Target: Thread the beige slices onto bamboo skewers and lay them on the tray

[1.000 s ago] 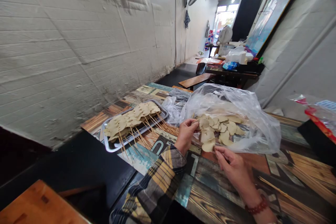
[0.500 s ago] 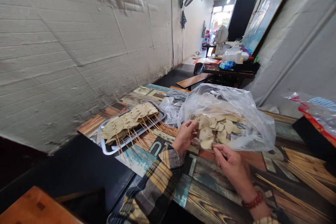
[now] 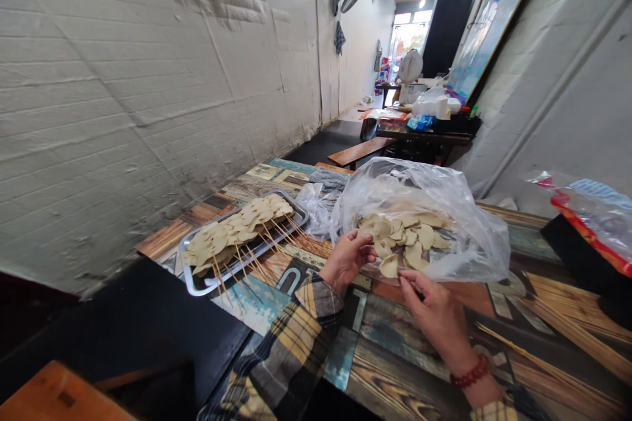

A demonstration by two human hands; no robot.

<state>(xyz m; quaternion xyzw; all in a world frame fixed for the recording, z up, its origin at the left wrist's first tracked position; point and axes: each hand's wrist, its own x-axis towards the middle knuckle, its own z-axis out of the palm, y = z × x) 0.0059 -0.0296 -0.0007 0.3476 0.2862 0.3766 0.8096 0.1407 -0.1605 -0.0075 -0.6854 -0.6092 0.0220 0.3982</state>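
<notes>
My left hand (image 3: 346, 258) in a plaid sleeve pinches a pale round slice (image 3: 378, 230) at the mouth of a clear plastic bag (image 3: 464, 210) that holds several such slices. Just below the heap, my right hand (image 3: 430, 306), with a red bead bracelet, has its fingers pinched together beside another slice (image 3: 389, 267). What they hold, if anything, I cannot make out. To the left, a metal tray (image 3: 195, 281) carries several slices threaded on bamboo skewers.
Loose bamboo skewers (image 3: 567, 325) lie on the patterned table (image 3: 385, 355) at right. A red-trimmed bag (image 3: 592, 210) sits far right. A brick wall runs along the left, and a dark gap and wooden bench (image 3: 54, 398) lie below it. More tables stand down the corridor.
Both hands have shifted slightly left and closer to the slices at the bag's mouth; the view has drifted, so everything sits a little further left.
</notes>
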